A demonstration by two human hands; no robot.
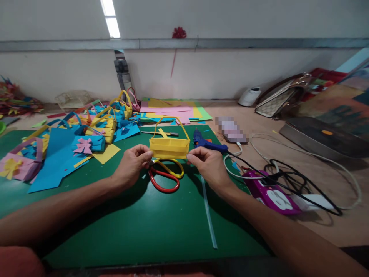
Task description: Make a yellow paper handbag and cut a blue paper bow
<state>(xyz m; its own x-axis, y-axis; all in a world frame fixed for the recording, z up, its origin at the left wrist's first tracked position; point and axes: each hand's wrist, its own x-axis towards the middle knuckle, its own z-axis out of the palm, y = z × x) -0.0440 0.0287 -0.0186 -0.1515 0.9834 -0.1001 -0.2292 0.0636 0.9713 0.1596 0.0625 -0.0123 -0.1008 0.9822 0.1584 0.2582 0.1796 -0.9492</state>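
Note:
Between my two hands is a small yellow paper basket (pixel 169 148) with a thin arched handle. My left hand (pixel 133 163) pinches its left lower corner, and my right hand (pixel 208 165) pinches the right one. Just below it on the green mat (pixel 129 227) lie scissors (pixel 165 188) with one red and one yellow handle loop; their blades are hidden. Behind the basket is a craft knife (pixel 170 133). A blue glue gun (pixel 209 144) lies beyond my right hand, and a clear glue stick (pixel 209 215) rests nearer to me.
Several finished-looking paper baskets (pixel 100 125) and a blue paper sheet (pixel 56 157) crowd the left. Coloured sheets (pixel 178 109) lie at the back. On the right are a purple power strip (pixel 271 192) with tangled cables, a phone (pixel 232 130) and a handbag (pixel 278 102).

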